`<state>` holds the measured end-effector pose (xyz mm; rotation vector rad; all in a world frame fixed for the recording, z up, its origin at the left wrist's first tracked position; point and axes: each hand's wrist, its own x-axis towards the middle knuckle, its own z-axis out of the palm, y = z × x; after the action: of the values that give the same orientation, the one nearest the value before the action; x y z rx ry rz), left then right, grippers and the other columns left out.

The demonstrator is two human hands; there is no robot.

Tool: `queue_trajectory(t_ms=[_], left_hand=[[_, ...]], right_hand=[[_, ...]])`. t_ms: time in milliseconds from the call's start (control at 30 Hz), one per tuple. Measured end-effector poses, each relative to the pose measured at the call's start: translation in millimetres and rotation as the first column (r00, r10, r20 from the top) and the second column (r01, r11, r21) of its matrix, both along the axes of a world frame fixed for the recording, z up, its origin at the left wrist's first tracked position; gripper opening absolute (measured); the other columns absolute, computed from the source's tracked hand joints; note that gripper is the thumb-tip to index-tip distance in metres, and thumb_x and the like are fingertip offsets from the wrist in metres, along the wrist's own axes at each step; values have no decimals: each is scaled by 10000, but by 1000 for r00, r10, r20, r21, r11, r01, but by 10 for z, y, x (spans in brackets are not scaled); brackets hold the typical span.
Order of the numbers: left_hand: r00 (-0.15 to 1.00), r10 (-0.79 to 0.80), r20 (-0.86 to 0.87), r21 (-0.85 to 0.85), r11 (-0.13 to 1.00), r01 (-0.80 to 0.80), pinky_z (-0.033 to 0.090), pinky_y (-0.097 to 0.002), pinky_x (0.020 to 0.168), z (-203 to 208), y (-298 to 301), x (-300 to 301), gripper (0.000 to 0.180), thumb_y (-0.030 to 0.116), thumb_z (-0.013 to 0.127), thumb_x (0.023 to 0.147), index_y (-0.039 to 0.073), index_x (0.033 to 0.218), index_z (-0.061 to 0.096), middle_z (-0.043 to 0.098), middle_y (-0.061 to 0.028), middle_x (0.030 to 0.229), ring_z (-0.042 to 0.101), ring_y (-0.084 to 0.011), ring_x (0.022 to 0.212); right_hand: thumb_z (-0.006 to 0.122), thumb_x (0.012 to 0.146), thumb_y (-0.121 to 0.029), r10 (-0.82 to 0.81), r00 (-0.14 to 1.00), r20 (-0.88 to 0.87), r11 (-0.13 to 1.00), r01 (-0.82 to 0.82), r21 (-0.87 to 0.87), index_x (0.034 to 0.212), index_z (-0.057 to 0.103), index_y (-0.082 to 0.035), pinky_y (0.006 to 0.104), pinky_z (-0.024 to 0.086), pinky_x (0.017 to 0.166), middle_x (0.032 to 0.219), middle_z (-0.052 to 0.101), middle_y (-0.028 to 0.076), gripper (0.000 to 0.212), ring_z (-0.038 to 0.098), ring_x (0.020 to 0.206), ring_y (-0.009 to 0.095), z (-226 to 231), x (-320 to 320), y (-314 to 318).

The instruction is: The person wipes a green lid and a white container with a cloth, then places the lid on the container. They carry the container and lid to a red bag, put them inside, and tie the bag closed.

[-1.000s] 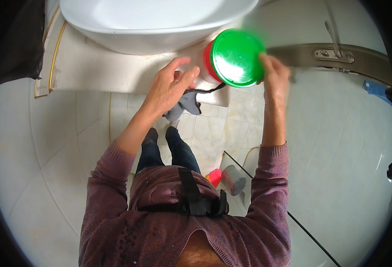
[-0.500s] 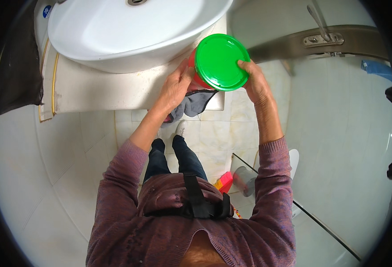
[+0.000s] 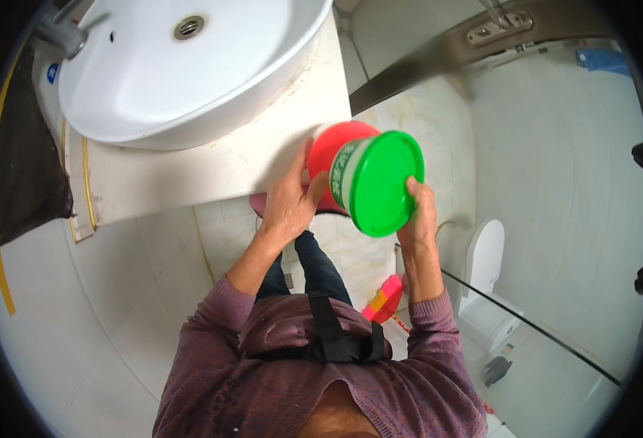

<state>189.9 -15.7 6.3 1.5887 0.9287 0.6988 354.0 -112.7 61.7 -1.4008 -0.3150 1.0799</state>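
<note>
My right hand (image 3: 420,219) is closed on the right side of a tub with a round green lid (image 3: 388,186), its thumb lying on the lid. The tub is tilted, and its pale side with green printing shows on the left. My left hand (image 3: 292,201) is closed round the left side of a round red piece (image 3: 327,155), its thumb in front. This red piece sits directly behind the tub and is partly hidden by it. Whether the two are joined or separate I cannot tell. Both are at the corner of the white counter (image 3: 212,175).
A white basin (image 3: 212,80) with a faucet (image 3: 66,33) stands on the counter. A dark door edge (image 3: 438,62) lies at upper right. A toilet (image 3: 485,255) stands behind a glass panel. Beside my legs is a red and yellow object (image 3: 383,299). A dark sheet (image 3: 22,160) hangs at far left.
Both hands and the tub have come lower in view, nearer my body. The tub has tilted, uncovering its side and more of the red piece. The view has turned, showing more of the toilet.
</note>
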Motion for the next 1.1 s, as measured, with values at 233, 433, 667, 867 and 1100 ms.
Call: queue_trajectory(t_ms=[233, 433, 667, 867, 1100], left_hand=[[993, 71, 94, -398, 917, -28, 464, -288, 770, -219, -479, 67, 729, 300, 702, 734, 21, 1284, 314, 568, -159, 1056, 580, -194, 898], [969, -11, 246, -519, 843, 141, 435, -317, 843, -285, -691, 429, 748, 231, 681, 744, 6, 1318, 258, 526, -145, 1070, 530, -201, 982], [972, -35, 232, -567, 807, 164, 405, -306, 888, -285, -1047, 1382, 628, 109, 599, 778, -17, 1300, 273, 493, -135, 1146, 507, -193, 1022], [973, -173, 150, -634, 739, 229, 425, -275, 850, -252, -1298, 2044, 528, 96, 584, 800, -13, 1257, 340, 517, -125, 1119, 521, -163, 996], [950, -305, 70, -726, 638, 258, 434, -264, 800, -212, -1366, 2562, 519, 232, 558, 850, -15, 1255, 349, 575, -109, 1014, 550, -149, 906]], right_hand=[[509, 806, -268, -101, 994, -42, 993, 98, -72, 1045, 511, 39, 274, 449, 702, 920, 575, 92, 389, 555, 801, 161, -53, -42, -615], [525, 798, -327, -185, 974, -132, 982, 177, -64, 986, 536, 12, 265, 466, 621, 838, 583, 77, 387, 564, 705, 152, -245, 315, -1011], [491, 841, -290, -369, 834, -410, 923, 381, -54, 1048, 523, -14, 313, 465, 742, 932, 586, 83, 346, 568, 816, 182, -474, 1335, -1613], [464, 863, -250, -596, 722, -352, 776, 630, -21, 1117, 480, -2, 329, 442, 835, 1078, 554, 102, 355, 546, 955, 200, -391, 2344, -2034], [493, 781, -156, -408, 642, 648, 900, 403, 168, 1184, 465, 18, 320, 397, 898, 1118, 532, 121, 440, 505, 1040, 223, -178, 2838, -1804]])
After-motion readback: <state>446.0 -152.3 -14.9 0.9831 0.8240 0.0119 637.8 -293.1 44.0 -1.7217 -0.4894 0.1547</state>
